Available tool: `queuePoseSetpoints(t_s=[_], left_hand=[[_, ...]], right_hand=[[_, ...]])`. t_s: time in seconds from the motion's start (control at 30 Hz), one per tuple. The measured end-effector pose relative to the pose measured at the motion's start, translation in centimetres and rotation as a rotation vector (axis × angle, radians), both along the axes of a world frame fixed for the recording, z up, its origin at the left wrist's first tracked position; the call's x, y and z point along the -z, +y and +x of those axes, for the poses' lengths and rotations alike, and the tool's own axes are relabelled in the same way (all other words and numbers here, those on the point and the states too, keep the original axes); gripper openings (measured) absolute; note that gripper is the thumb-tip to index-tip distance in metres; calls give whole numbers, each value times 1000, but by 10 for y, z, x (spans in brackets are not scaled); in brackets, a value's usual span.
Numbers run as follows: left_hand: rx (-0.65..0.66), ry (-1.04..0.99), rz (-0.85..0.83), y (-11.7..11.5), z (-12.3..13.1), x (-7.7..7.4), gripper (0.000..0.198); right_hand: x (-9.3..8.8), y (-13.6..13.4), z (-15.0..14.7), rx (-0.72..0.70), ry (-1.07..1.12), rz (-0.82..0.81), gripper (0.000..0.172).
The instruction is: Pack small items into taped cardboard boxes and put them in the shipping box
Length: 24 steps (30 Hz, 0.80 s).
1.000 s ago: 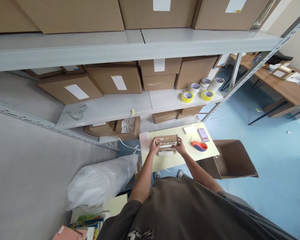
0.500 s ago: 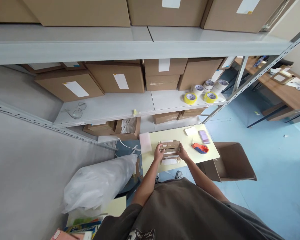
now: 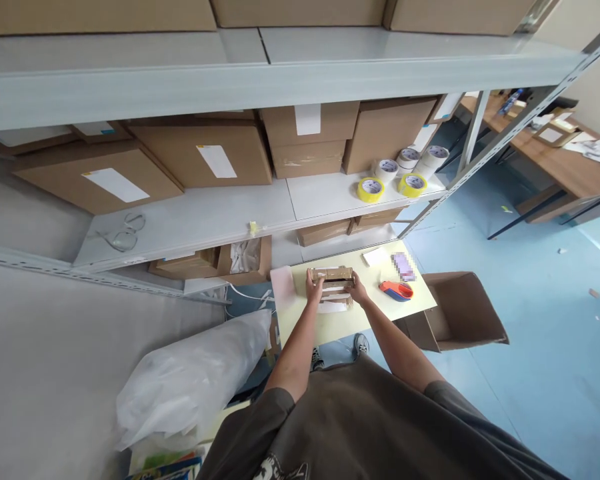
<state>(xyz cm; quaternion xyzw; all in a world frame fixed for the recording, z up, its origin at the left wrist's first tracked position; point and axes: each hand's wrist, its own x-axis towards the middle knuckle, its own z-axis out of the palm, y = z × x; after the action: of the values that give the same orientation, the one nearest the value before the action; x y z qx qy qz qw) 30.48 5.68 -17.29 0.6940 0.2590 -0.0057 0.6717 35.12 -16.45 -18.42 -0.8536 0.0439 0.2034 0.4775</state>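
Between my hands is a small brown cardboard box [image 3: 333, 274] with shiny tape on it, over the pale yellow table [image 3: 300, 333]. My left hand [image 3: 314, 289] grips its left end, thumb on the near side. On the right end my right hand [image 3: 357, 289] is closed round the box. Just below it, nearer to me, lie more small taped boxes [image 3: 334, 305] with white labels, partly hidden by the held one. An orange and blue tape dispenser [image 3: 397, 291] rests to the right of my right hand.
A white pad [image 3: 375, 257] and a blurred-out purple item [image 3: 403, 266] lie at the table's back right. Shelves behind hold large cartons [image 3: 235, 150] and tape rolls [image 3: 371, 190]. An open carton [image 3: 463, 310] stands right of the table, a stuffed plastic bag [image 3: 195, 377] left.
Both hands have moved the small box slightly away from me, toward the table's back. The whole view has shifted a little. The grip looks the same.
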Motion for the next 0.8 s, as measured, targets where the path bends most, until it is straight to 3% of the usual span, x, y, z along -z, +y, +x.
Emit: queuePoseSetpoints(t_s=[0.1, 0.23, 0.4, 0.5, 0.6, 0.8], left_hand=[[-148, 68, 83, -6, 7, -3, 79], [-207, 84, 156, -16, 7, -5, 76], [-243, 102, 301, -29, 3, -3, 92], [-209, 82, 407, -36, 4, 0, 95], [-192, 111, 504, -41, 5, 5, 91], [-265, 212, 679, -45, 9, 14, 93]], right_hand=[[1, -3, 5, -30, 25, 22, 93], [-1, -15, 17, -101, 29, 88, 95], [-25, -51, 40, -233, -185, 100, 91], [-44, -92, 59, -317, -344, 94, 89], [-51, -145, 77, -330, -453, 36, 79], [-17, -244, 77, -285, -376, -204, 46]])
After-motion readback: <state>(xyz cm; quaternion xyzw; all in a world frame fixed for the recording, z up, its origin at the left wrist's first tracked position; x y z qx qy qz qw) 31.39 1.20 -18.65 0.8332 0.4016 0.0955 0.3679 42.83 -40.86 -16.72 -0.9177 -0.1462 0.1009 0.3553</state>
